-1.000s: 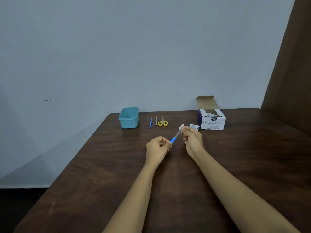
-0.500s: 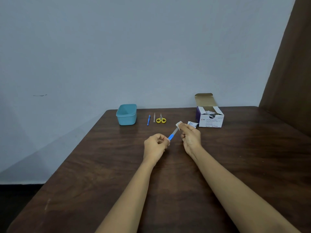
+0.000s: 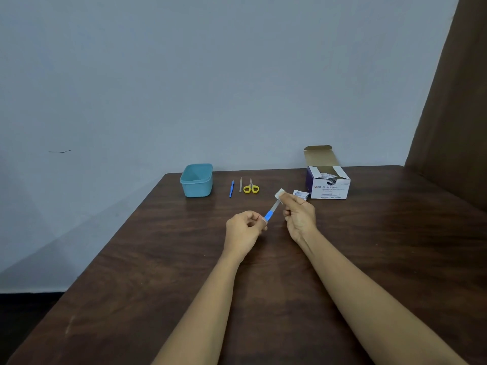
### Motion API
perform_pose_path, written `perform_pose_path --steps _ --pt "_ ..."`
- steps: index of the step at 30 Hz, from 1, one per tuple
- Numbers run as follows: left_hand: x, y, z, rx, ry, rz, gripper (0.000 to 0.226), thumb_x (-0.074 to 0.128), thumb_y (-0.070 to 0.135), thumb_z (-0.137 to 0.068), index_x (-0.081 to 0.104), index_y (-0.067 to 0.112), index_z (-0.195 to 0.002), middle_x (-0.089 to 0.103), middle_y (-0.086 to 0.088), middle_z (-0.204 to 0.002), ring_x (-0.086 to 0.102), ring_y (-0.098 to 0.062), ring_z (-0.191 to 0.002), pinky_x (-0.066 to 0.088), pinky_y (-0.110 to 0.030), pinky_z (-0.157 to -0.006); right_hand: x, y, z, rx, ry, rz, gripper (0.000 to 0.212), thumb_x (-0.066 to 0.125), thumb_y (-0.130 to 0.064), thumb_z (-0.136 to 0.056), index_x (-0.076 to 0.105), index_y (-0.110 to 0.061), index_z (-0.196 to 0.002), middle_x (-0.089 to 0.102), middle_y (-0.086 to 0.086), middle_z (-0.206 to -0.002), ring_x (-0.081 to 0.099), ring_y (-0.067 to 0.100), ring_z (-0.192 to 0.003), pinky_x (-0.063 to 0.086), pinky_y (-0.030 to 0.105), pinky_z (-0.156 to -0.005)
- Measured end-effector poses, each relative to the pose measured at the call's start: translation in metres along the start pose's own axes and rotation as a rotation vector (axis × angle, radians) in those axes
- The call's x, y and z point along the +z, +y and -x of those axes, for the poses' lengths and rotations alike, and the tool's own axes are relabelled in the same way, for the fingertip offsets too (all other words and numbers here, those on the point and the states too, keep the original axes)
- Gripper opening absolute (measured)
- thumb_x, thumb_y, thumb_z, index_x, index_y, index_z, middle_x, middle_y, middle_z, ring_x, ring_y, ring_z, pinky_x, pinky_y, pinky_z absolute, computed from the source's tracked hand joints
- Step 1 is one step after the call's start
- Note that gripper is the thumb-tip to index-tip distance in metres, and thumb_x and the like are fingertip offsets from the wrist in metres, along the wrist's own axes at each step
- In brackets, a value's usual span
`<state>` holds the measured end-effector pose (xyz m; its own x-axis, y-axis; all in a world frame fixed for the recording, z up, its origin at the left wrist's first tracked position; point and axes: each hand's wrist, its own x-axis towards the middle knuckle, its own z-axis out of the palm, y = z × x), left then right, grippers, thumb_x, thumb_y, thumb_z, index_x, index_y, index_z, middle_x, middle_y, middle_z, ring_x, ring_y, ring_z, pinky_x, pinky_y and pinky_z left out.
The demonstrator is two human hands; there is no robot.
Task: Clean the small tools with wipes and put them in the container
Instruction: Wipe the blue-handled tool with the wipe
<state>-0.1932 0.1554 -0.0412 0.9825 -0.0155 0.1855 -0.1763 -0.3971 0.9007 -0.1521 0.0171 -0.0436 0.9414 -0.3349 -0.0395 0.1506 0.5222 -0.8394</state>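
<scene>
Above the middle of the brown table, my left hand pinches the blue handle of a small tool with a grey metal blade. My right hand holds a white wipe folded around the blade's far tip. Farther back lie a thin blue tool, a grey metal file and small yellow-handled scissors in a row. The teal container stands open to their left.
An open box of alcohol swabs stands at the back right, with a torn wipe wrapper in front of it. A blue-grey wall runs behind the table. A brown panel rises at the right.
My right hand has slid the wipe along the blade toward its tip. Both hands stay close together over the table's middle; the view shifted slightly.
</scene>
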Motion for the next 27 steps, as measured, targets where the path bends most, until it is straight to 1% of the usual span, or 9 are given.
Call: perform_pose_path --steps 2,5,9,12,15,19,22,24,27 --pt "0.000 0.001 0.000 0.001 -0.008 0.011 0.005 0.066 0.020 -0.088 0.071 0.019 -0.086 0.072 0.005 -0.077 0.064 -0.004 -0.069 0.054 -0.022 -0.072 0.000 0.000 0.000 -0.015 0.009 0.010 0.006 0.076 -0.011 -0.079 0.071 -0.010 -0.076 0.057 -0.001 -0.070 0.031 0.005 -0.052 0.028 0.018 -0.050" --pt "-0.002 0.002 0.001 -0.007 -0.024 0.031 0.006 0.066 0.020 -0.088 0.071 0.021 -0.085 0.073 0.006 -0.077 0.063 -0.004 -0.069 0.051 -0.020 -0.069 -0.002 0.000 0.002 -0.044 0.011 0.047 0.009 0.071 -0.016 -0.084 0.072 -0.011 -0.077 0.056 -0.001 -0.069 0.033 0.006 -0.055 0.029 0.019 -0.051" --pt "-0.002 0.003 0.003 -0.001 -0.030 0.049 0.008 0.065 0.019 -0.088 0.071 0.021 -0.085 0.072 0.005 -0.077 0.062 -0.003 -0.068 0.048 -0.017 -0.065 -0.006 -0.003 0.004 -0.064 -0.014 0.106 0.012 0.064 -0.015 -0.091 0.073 -0.010 -0.084 0.050 -0.002 -0.069 0.033 0.006 -0.058 0.029 0.017 -0.051" --pt "-0.002 0.004 0.003 -0.006 -0.031 0.040 0.007 0.065 0.020 -0.089 0.071 0.020 -0.087 0.073 0.006 -0.077 0.062 -0.004 -0.069 0.048 -0.017 -0.067 -0.008 -0.006 0.006 -0.043 -0.069 0.104 0.010 0.062 -0.009 -0.091 0.071 -0.007 -0.092 0.061 -0.001 -0.078 0.035 0.005 -0.059 0.032 0.015 -0.052" --pt "-0.001 0.005 0.003 -0.004 -0.042 0.015 0.008 0.065 0.021 -0.089 0.072 0.018 -0.090 0.073 0.005 -0.079 0.062 -0.005 -0.070 0.047 -0.016 -0.067 -0.009 -0.008 0.006 -0.025 -0.045 0.097 0.009 0.068 -0.008 -0.086 0.071 -0.006 -0.094 0.065 -0.002 -0.078 0.036 0.005 -0.058 0.033 0.016 -0.052" --pt "-0.001 0.005 0.004 0.026 -0.040 -0.024 0.009 0.065 0.023 -0.090 0.072 0.018 -0.091 0.073 0.006 -0.078 0.062 -0.002 -0.069 0.045 -0.014 -0.066 -0.010 -0.010 0.006 -0.009 -0.001 0.090 0.015 0.077 -0.014 -0.078 0.074 -0.006 -0.090 0.061 -0.001 -0.074 0.033 0.006 -0.055 0.031 0.018 -0.051" --pt "-0.001 0.004 0.004 0.036 -0.043 -0.028 0.008 0.066 0.023 -0.089 0.072 0.018 -0.090 0.073 0.006 -0.077 0.061 -0.001 -0.068 0.045 -0.013 -0.066 -0.010 -0.008 0.005 -0.018 0.016 0.121 0.013 0.078 -0.021 -0.078 0.075 -0.009 -0.084 0.055 -0.002 -0.067 0.032 0.006 -0.055 0.031 0.019 -0.051" --pt "-0.001 0.004 0.003 0.036 -0.047 -0.021 0.008 0.066 0.023 -0.088 0.072 0.018 -0.090 0.073 0.006 -0.077 0.060 0.000 -0.066 0.045 -0.014 -0.066 -0.010 -0.008 0.005 -0.041 0.018 0.127 0.012 0.075 -0.024 -0.082 0.074 -0.012 -0.079 0.057 0.000 -0.071 0.036 0.005 -0.057 0.032 0.019 -0.052" --pt "0.000 0.004 0.003 0.037 -0.055 -0.024 0.008 0.066 0.022 -0.088 0.073 0.017 -0.089 0.073 0.006 -0.076 0.060 0.000 -0.065 0.047 -0.017 -0.069 -0.010 -0.008 0.005 -0.075 0.034 0.187 0.015 0.069 -0.023 -0.087 0.073 -0.009 -0.090 0.064 -0.002 -0.076 0.046 0.004 -0.062 0.036 0.017 -0.059"
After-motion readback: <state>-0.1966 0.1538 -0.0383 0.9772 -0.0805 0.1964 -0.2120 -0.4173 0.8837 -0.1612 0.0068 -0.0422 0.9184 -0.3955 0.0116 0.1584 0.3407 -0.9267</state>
